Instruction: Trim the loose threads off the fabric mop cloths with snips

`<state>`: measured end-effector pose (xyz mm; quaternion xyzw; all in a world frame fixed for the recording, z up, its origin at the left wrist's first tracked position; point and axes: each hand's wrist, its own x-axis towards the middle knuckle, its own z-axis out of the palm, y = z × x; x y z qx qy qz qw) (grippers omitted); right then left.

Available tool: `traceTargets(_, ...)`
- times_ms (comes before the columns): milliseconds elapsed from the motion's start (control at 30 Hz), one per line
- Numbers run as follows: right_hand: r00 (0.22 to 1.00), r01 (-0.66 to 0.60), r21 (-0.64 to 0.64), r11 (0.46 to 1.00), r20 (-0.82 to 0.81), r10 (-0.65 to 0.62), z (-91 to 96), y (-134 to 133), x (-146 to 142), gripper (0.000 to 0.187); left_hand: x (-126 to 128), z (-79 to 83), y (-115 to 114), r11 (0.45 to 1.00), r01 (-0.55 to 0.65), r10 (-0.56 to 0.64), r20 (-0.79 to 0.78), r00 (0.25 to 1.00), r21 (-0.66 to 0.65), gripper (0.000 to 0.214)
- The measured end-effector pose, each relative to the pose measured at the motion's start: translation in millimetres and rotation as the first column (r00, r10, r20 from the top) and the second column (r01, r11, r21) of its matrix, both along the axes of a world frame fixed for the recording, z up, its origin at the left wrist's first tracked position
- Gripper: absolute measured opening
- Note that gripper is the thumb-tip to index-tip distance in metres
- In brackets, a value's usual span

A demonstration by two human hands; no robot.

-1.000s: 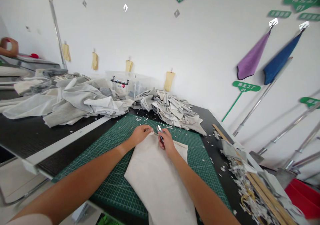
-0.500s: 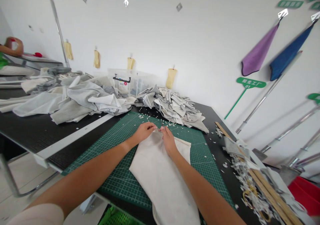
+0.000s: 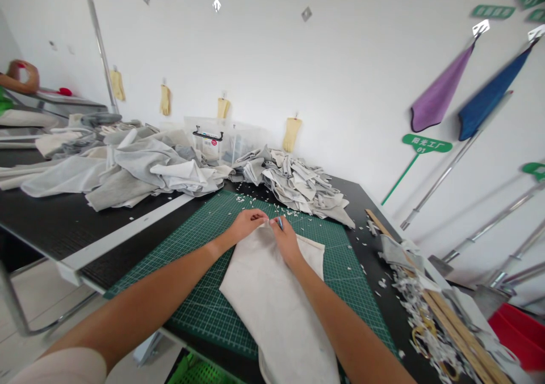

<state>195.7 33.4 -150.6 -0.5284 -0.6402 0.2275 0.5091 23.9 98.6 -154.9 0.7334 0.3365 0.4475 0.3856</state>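
A pale grey cloth piece (image 3: 272,304) lies on the green cutting mat (image 3: 200,247), running from the mat's middle toward me. My left hand (image 3: 244,225) pinches the cloth's far left corner. Beside it, my right hand (image 3: 284,237) is closed round small thread snips (image 3: 280,222), whose tip pokes out at the cloth's far edge. Both hands almost touch. Small white fabric clippings lie scattered just beyond them on the mat.
A heap of folded grey cloth pieces (image 3: 298,185) lies behind the mat, and larger grey fabric (image 3: 128,171) is piled to the left. A clear plastic box (image 3: 221,140) stands by the wall. Wooden sticks and scraps (image 3: 430,304) line the right edge, with a red bin (image 3: 517,330) beyond.
The view has shifted slightly, so the mat sits lower and more to the right. My right hand turned the snips down; their blades stuck up a second ago and now only the tip shows.
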Motion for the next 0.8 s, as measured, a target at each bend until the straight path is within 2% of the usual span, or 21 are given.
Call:
traceTargets(267,0.994,0.021,-0.026,0.999,0.109,-0.018,-0.2,5.6,3.8,0.034,1.1,-0.5,-0.9,0.998,0.054,-0.052,0.052,0.997,-0.033,0.031)
traceTargets(500,0.995,0.028,0.06,0.998,0.096,-0.034,-1.0,5.2,7.3,0.025,-1.2,-3.2,2.4,0.996,0.053,-0.057,-0.058,0.997,-0.076,0.041)
traceTargets(700,0.995,0.06,0.079,0.995,0.073,-0.065,1.4,2.3,7.2,0.025,0.2,-7.3,3.4,0.993,0.08,-0.076,0.039,0.996,-0.093,0.039)
traceTargets(800,0.994,0.069,0.089,0.994,0.075,-0.076,2.1,1.3,6.8,0.026,0.5,-4.7,0.3,0.99,0.077,-0.076,0.008,0.997,-0.119,0.04)
